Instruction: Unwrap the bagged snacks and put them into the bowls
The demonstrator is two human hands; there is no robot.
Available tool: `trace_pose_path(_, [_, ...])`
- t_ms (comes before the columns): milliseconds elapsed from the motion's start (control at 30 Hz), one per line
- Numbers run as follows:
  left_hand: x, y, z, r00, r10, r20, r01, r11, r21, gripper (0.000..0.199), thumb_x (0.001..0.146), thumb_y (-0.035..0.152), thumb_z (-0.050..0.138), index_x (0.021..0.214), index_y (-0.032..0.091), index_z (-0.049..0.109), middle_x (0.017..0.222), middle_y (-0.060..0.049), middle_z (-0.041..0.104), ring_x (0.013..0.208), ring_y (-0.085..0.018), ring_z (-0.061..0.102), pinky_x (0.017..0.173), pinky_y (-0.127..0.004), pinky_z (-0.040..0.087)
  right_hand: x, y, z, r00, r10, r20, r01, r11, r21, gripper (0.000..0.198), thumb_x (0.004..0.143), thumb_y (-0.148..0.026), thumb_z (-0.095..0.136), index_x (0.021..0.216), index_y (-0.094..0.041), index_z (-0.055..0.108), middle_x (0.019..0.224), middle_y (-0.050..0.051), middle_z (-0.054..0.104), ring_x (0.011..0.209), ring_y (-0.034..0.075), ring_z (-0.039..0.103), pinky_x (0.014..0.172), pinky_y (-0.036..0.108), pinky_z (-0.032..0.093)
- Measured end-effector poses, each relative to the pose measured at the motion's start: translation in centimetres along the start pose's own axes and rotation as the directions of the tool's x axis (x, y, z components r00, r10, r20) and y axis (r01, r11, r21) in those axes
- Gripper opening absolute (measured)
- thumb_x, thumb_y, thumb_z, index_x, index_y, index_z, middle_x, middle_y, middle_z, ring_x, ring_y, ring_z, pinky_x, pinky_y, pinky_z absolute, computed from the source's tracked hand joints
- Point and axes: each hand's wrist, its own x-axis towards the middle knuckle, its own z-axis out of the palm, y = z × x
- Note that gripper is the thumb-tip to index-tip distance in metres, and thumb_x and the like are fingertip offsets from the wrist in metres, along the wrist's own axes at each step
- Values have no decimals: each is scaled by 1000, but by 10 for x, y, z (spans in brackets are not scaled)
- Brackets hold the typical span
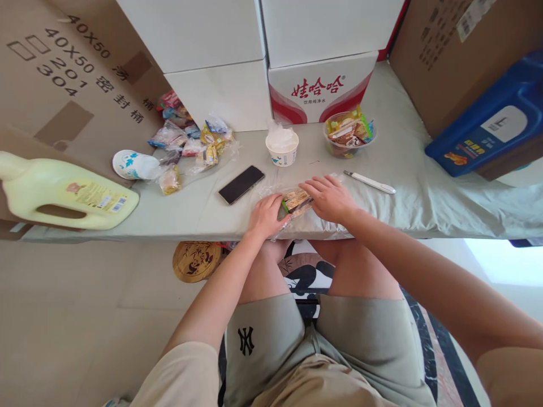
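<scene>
Between my two hands lies a small snack packet (298, 201) with tan contents and a green end, loosely surrounded by clear plastic film. My left hand (267, 216) grips its left end, thumb along the near side. Over the right end is my right hand (331, 198), its fingers reaching across the top edge and the film; part of the packet is hidden under it. A white pen-shaped tool (370, 182) lies just right of my right hand. Beyond my left hand is a black phone (241, 185).
Behind stand a paper cup (282, 147) stuffed with clear plastic and a bowl of snacks (349, 135). Loose packets (207, 154), a tipped cup (136, 165) and a yellow jug (72, 192) are left. Right is a blue jug (487, 121). White boxes (218, 93) line the back.
</scene>
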Motion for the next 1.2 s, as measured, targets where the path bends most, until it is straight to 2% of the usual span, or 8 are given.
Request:
trace_pose_path(133, [1, 2, -1, 1000, -7, 18, 7, 1000, 13, 53, 89, 40, 61, 137, 17, 57, 141, -13, 60, 131, -30, 56, 114, -44, 40, -10, 18, -3, 997, 62, -43, -66, 993, -100, 43, 88, -20, 50, 130, -16, 63, 120, 17, 70, 125, 34, 54, 112, 53, 28])
trace_pose_path(333, [0, 1, 0, 1000, -8, 1, 8, 1000, 19, 52, 90, 40, 59, 136, 17, 57, 139, -12, 61, 129, -31, 57, 112, -45, 40, -41, 29, -7, 999, 40, 12, -38, 987, -154, 31, 90, -18, 45, 109, -22, 70, 91, 10, 73, 108, 29, 59, 108, 51, 28])
trace_pose_path(433, [0, 1, 0, 1000, 1, 7, -1, 1000, 21, 51, 91, 40, 58, 137, 17, 57, 139, -13, 61, 129, -31, 56, 112, -45, 40, -48, 22, -6, 996, 83, -13, -84, 985, -150, 36, 89, -15, 45, 114, -24, 69, 100, 9, 74, 106, 28, 60, 107, 50, 28])
trace_pose_path(633, [1, 1, 0, 1000, -8, 10, 7, 999, 37, 50, 91, 39, 58, 136, 20, 57, 139, -12, 61, 131, -30, 55, 113, -45, 39, -33, 20, 3, 995, 89, -38, -92, 989, -113, 48, 88, -10, 44, 132, -20, 60, 123, 11, 73, 133, 30, 51, 115, 55, 21])
trace_pose_path(833, [1, 3, 0, 999, -15, 31, 13, 999, 48, 51, 92, 40, 57, 137, 16, 57, 140, -14, 60, 129, -32, 56, 112, -47, 39, -25, 44, 10, 961, 271, -61, -278, 946, -169, 45, 84, -16, 51, 126, -23, 65, 138, 15, 63, 140, 39, 42, 110, 68, 21])
trace_pose_path(1000, [1, 4, 0, 1000, -4, 5, 4, 999, 45, 50, 90, 40, 58, 134, 17, 58, 136, -13, 63, 128, -31, 57, 111, -45, 40, -16, 55, -1, 895, 443, 62, -442, 897, -25, 31, 86, -26, 49, 109, -23, 70, 94, 11, 75, 97, 32, 66, 89, 49, 44])
trace_pose_path(1100, [1, 4, -1, 1000, -2, 6, 1, 999, 47, 49, 90, 39, 58, 134, 17, 58, 136, -13, 62, 129, -31, 56, 110, -45, 41, -6, 61, -8, 833, 529, 161, -541, 840, 40, 29, 82, -30, 53, 102, -24, 73, 85, 9, 74, 81, 30, 66, 67, 38, 45])
trace_pose_path(1200, [1, 4, -1, 1000, -7, 17, 6, 999, 52, 50, 91, 38, 57, 135, 17, 57, 138, -13, 61, 130, -31, 55, 111, -45, 40, 1, 71, -16, 826, 523, 212, -551, 827, 108, 29, 77, -26, 55, 98, -24, 76, 83, 7, 75, 78, 27, 67, 65, 35, 45])
